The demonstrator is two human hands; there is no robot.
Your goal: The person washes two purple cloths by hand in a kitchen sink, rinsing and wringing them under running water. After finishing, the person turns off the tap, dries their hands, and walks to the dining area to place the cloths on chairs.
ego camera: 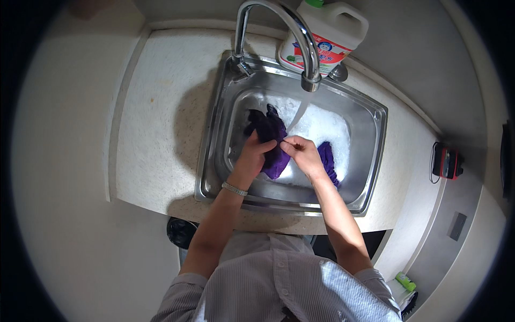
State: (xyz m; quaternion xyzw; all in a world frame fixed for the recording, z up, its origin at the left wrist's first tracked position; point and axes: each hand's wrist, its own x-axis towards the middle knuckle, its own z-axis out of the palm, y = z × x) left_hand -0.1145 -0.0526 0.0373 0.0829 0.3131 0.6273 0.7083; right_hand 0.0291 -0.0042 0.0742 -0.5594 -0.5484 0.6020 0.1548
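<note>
A wet, dark purple cloth (pixel 277 161) hangs in folds over the sink basin. My left hand (pixel 252 155) grips it from the left side, thumb on top. On the right edge of the same cloth, my right hand (pixel 303 155) pinches with thumb and fingertips. A stream of water (pixel 299 116) falls from the chrome faucet (pixel 310 82) just beyond my fingers. Another purple cloth piece (pixel 328 161) lies in white suds (pixel 322 120) to the right, partly hidden behind my right hand. Both hands are inside the rim of the stainless steel sink (pixel 372 173).
A large white detergent jug (pixel 350 30) with a green cap stands behind the sink. Speckled countertop (pixel 149 120) surrounds the basin. A black-lined bin (pixel 181 232) is below the front edge at left. A red and black device (pixel 447 161) sits at far right.
</note>
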